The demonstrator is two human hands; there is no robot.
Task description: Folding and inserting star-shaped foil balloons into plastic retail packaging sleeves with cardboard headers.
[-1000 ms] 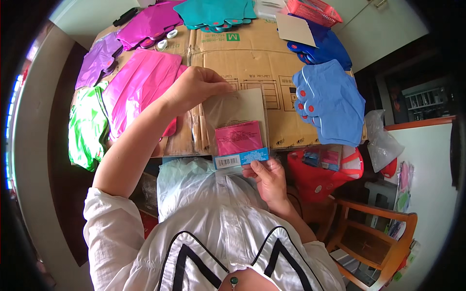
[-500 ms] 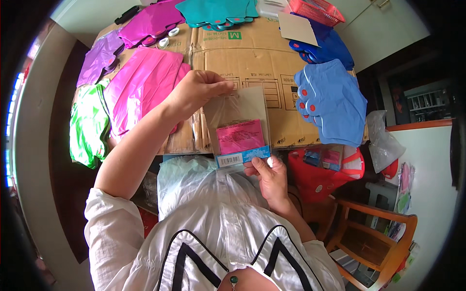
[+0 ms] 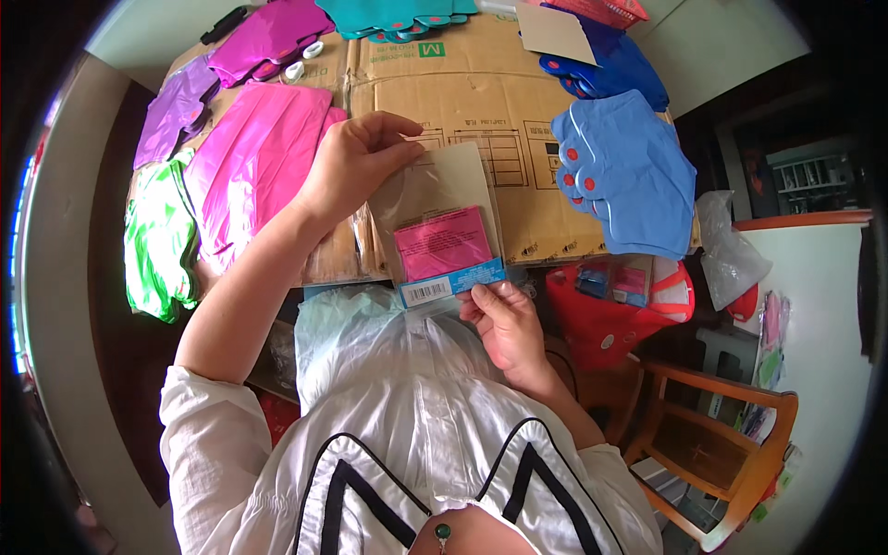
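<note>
Over the table's front edge I hold a flat clear plastic bag (image 3: 442, 191). Inside it lie a grey-beige card and a folded pink sheet (image 3: 444, 245) with dark print; a blue strip (image 3: 476, 276) with a barcode runs along the bottom. My left hand (image 3: 363, 159) is closed in a pinch at the bag's top left, its forefinger arched above the thumb. At the lower right corner, my right hand (image 3: 507, 326) grips the bag with the thumb on top. Its other fingers are partly hidden.
Cardboard (image 3: 398, 97) covers the table. Around its edges lie stacks of scalloped plastic pieces: pink (image 3: 264, 166), green (image 3: 159, 242), purple (image 3: 176, 106), teal (image 3: 393, 14) and light blue (image 3: 629, 171). A red bag (image 3: 601, 314) with packages and a wooden chair (image 3: 712, 444) stand at right.
The plastic bag is tilted a little more, its lower right corner raised. My left fingers have lifted and arched at the top edge. The whole view has shifted slightly.
</note>
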